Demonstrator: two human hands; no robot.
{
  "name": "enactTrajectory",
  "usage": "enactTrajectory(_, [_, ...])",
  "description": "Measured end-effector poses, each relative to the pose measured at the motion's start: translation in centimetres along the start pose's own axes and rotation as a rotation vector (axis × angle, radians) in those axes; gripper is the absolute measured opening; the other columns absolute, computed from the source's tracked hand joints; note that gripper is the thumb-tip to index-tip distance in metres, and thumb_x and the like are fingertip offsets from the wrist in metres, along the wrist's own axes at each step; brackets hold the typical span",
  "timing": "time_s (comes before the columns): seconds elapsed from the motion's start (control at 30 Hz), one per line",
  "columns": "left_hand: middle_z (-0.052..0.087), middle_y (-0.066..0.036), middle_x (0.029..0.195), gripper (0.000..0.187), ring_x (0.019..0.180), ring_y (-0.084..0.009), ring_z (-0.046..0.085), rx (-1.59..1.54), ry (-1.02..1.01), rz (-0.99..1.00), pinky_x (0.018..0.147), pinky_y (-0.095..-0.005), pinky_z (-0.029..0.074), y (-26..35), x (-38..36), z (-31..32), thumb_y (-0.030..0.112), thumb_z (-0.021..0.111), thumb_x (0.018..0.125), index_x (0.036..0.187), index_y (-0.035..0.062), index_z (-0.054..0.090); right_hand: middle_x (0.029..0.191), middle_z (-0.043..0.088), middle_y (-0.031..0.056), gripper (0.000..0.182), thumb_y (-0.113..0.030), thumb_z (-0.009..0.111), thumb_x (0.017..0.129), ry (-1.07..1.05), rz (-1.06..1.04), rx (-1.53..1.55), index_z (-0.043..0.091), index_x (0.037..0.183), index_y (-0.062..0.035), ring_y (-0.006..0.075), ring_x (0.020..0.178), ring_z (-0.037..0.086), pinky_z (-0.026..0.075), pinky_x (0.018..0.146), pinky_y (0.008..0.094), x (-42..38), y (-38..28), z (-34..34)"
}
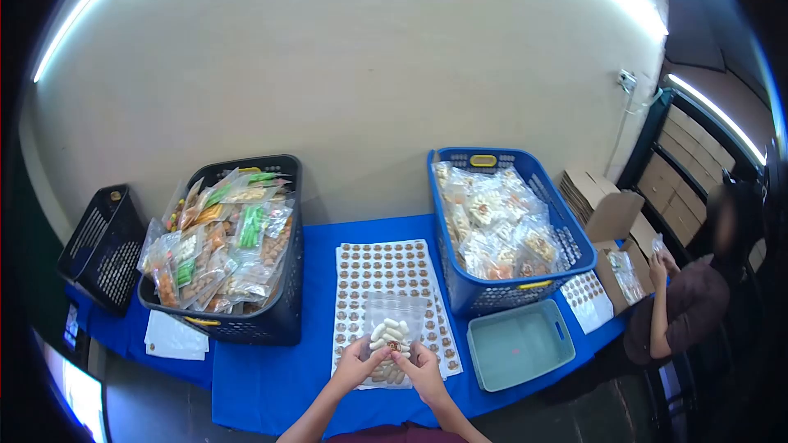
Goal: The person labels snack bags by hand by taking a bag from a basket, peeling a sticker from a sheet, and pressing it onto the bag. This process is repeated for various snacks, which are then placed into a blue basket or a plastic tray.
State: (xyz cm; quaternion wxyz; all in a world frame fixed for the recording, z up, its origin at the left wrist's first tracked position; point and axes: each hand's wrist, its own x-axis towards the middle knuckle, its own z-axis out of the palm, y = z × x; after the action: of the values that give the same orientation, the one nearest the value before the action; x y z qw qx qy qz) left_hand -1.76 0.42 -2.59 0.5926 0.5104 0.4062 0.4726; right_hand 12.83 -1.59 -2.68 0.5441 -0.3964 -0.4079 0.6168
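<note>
Between my two hands is a clear plastic bag (390,332) of white, oblong pieces, held over the sticker sheets. My left hand (355,367) grips its left side, with the thumb on the front. On the right side my right hand (423,377) does the same, and the two thumbs nearly meet. A small round brown sticker (393,346) shows on the bag by the thumb tips. Beneath lie white sheets (382,267) printed with rows of similar round stickers. The fingers behind the bag are hidden.
A dark basket (287,295) heaped with filled bags stands left, a blue basket (513,289) of bags right. A green-grey tray (521,349) sits at the front right edge. Farther right, a co-worker (681,303) holds a small bag beside a cardboard box (617,291).
</note>
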Motion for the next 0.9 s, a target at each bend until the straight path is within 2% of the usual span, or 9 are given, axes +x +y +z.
enactTrajectory(0.17, [0.062,-0.007,0.085,0.024,0.075,-0.0101,0.058,0.055,0.007,0.012,0.065,-0.0232,0.047,0.0,1.4,1.9,0.014,0.064,0.079,0.094,-0.0032,0.057,0.077,0.054,-0.002,0.012,-0.01,0.061,0.081,0.026,0.0,-0.282,0.052,0.084,-0.0023,0.0021,0.069,0.05,0.039,0.057,0.0176,-1.3,0.7,-2.5])
enactTrajectory(0.2, [0.062,-0.008,0.085,0.024,0.075,-0.0103,0.059,0.036,-0.007,0.031,0.065,-0.0235,0.047,0.1,1.4,2.5,0.015,0.064,0.079,0.093,-0.0032,0.057,0.083,0.057,0.0001,0.014,-0.01,0.061,0.082,0.016,-0.051,-0.123,0.053,0.09,-0.0017,0.0041,0.075,0.052,0.042,0.062,0.0187,-1.7,0.4,-2.4])
enactTrajectory(0.33, [0.063,-0.009,0.086,0.026,0.076,-0.0111,0.059,0.182,-0.105,0.089,0.065,-0.0242,0.047,-2.6,1.2,3.3,0.017,0.064,0.08,0.095,-0.0028,0.057,0.101,0.058,0.0072,0.028,-0.012,0.059,0.083,0.102,-0.022,0.058,0.051,0.106,0.0004,0.0108,0.089,0.056,0.045,0.077,0.0242,-2.5,1.9,-3.9])
enactTrajectory(0.47, [0.06,-0.006,0.093,0.03,0.086,-0.0096,0.055,0.167,-0.181,0.0,0.074,-0.024,0.045,-5.0,0.6,3.5,0.02,0.057,0.085,0.105,-0.0016,0.053,0.099,0.058,0.0081,0.027,-0.012,0.056,0.085,0.191,-0.122,0.045,0.05,0.106,0.0026,0.0116,0.088,0.056,0.046,0.077,0.0246,-3.1,1.5,-3.7])
enactTrajectory(0.57, [0.06,-0.005,0.092,0.029,0.085,-0.0087,0.055,0.075,-0.162,-0.1,0.073,-0.0236,0.045,-2.7,-0.2,4.4,0.019,0.058,0.085,0.105,-0.001,0.053,0.099,0.058,0.0084,0.027,-0.012,0.056,0.086,0.227,-0.114,0.06,0.05,0.106,0.003,0.0116,0.088,0.056,0.046,0.077,0.0247,-2.9,1.0,-3.9])
enactTrajectory(0.6, [0.059,-0.003,0.088,0.029,0.076,-0.006,0.053,0.13,-0.12,-0.066,0.066,-0.0215,0.044,-2.7,-0.5,4.7,0.018,0.06,0.084,0.105,-0.0001,0.054,0.098,0.059,0.0085,0.027,-0.012,0.056,0.086,0.23,-0.108,0.064,0.049,0.107,0.0032,0.0116,0.088,0.057,0.046,0.077,0.0249,-2.8,1.1,-4.3])
enactTrajectory(0.7, [0.059,-0.002,0.087,0.028,0.072,-0.0051,0.053,0.044,-0.151,-0.16,0.062,-0.0199,0.043,-4.2,-0.3,4.3,0.017,0.061,0.083,0.103,-0.0003,0.055,0.099,0.058,0.0087,0.028,-0.012,0.056,0.086,0.19,-0.075,0.087,0.048,0.108,0.003,0.0115,0.089,0.056,0.046,0.076,0.0249,-2.4,0.7,-4.7])
enactTrajectory(0.77, [0.059,-0.001,0.079,0.026,0.069,-0.0034,0.051,0.144,-0.106,-0.148,0.058,-0.019,0.042,-4.9,0.1,3.9,0.021,0.064,0.081,0.096,0.0002,0.058,0.101,0.057,0.0094,0.028,-0.011,0.056,0.086,0.16,-0.069,0.102,0.048,0.109,0.003,0.0124,0.09,0.056,0.045,0.078,0.0252,-2.2,0.8,-4.8])
enactTrajectory(0.9, [0.059,0.0,0.074,0.027,0.066,-0.0028,0.05,0.121,-0.043,-0.118,0.056,-0.019,0.04,-1.7,0.1,5.6,0.023,0.065,0.08,0.092,0.0,0.06,0.102,0.057,0.0097,0.028,-0.01,0.056,0.085,0.185,-0.119,0.052,0.047,0.109,0.0037,0.013,0.09,0.055,0.045,0.079,0.0249,-1.8,0.3,-4.8])
